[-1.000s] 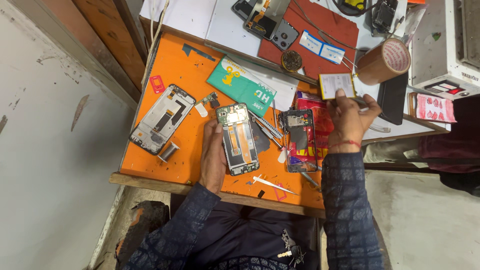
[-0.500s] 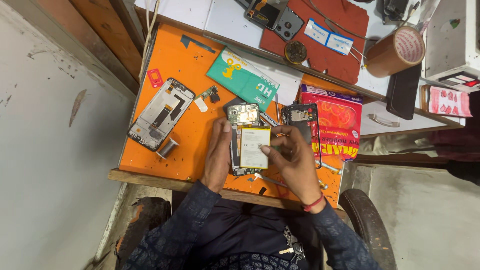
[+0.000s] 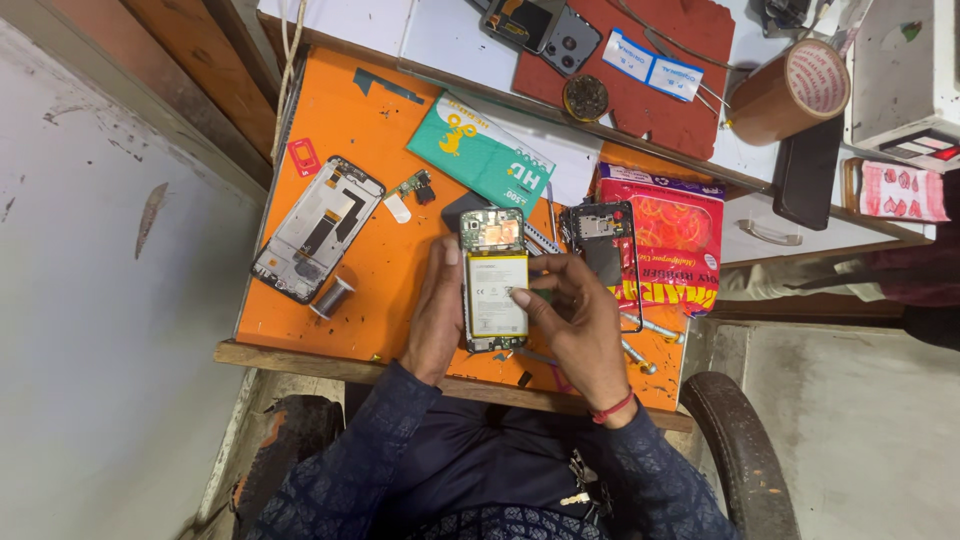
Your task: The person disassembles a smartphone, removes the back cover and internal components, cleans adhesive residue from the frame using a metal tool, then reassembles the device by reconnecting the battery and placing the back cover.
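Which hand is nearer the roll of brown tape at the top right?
Right. The right hand rests on the opened phone, below-left of the tape roll; the left hand grips the phone's far edge, further away.

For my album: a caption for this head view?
Two hands seat a white battery in an opened phone on an orange bench.

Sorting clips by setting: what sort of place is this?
Probably a phone repair bench: an opened phone with a white battery under both hands, a stripped phone frame on the orange work mat, a brown tape roll nearby.
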